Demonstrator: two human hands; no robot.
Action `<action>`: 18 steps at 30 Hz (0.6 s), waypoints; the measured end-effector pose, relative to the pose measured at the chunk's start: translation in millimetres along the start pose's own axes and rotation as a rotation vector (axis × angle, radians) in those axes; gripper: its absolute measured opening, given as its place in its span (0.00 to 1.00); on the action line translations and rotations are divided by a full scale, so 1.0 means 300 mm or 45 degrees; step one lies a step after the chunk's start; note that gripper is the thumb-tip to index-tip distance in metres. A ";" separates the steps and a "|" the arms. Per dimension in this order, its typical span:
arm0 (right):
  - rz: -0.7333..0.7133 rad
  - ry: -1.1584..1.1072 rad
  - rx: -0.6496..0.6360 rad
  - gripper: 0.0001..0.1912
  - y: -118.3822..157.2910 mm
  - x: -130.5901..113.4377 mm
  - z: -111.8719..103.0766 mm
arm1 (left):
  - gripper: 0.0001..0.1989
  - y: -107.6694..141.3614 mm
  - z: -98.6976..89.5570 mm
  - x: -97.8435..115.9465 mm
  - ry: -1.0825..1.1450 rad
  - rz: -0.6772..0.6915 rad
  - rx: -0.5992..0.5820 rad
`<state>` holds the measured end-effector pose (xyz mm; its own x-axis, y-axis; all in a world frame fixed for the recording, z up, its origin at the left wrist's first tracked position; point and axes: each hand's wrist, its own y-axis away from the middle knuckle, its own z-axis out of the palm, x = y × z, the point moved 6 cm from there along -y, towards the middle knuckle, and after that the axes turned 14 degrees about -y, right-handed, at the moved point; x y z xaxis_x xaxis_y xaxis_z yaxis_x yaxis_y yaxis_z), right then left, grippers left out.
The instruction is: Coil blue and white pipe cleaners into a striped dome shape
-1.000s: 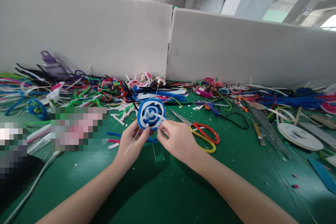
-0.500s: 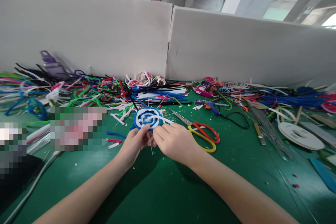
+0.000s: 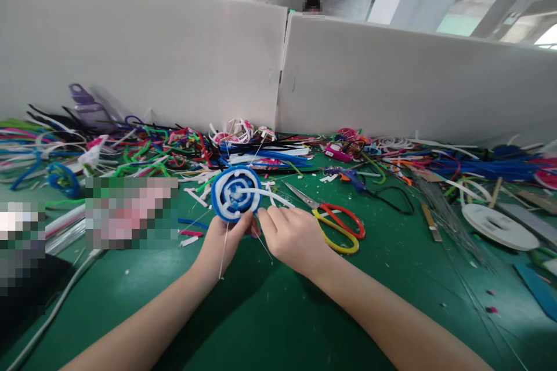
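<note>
The coil (image 3: 235,197) sat just off the left hand (image 3: 220,243), at one o'clock, its rim pinched in those fingers. From the right hand (image 3: 293,237) it lay at ten o'clock; that hand's fingers curled at the coil's four-o'clock edge, though what they gripped I couldn't tell. Nearly round, the coil had no clear long axis. Its loose strip (image 3: 265,192) ran toward three o'clock, above the right knuckles, while thin spokes (image 3: 224,252) stuck out below. Scissors (image 3: 310,199) crowded the right hand's two o'clock; bare table (image 3: 261,313) opened toward six.
</note>
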<state>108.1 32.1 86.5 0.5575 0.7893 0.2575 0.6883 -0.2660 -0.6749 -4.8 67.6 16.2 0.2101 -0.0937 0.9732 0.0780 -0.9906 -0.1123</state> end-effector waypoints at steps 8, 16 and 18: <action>0.266 -0.189 -0.076 0.12 0.012 0.027 0.041 | 0.11 0.008 -0.033 0.036 -0.380 0.243 0.161; 0.879 -0.992 -0.055 0.10 0.013 0.100 0.046 | 0.10 0.024 -0.046 0.080 -0.589 0.424 0.215; 1.084 -1.246 -0.071 0.09 0.022 0.109 0.061 | 0.10 0.027 -0.045 0.081 -0.622 0.451 0.220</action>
<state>122.5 66.3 78.0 0.2745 0.4299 -0.8601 0.3192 -0.8845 -0.3402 -12.0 56.0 41.6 0.6703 -0.3165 0.6712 0.0697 -0.8737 -0.4815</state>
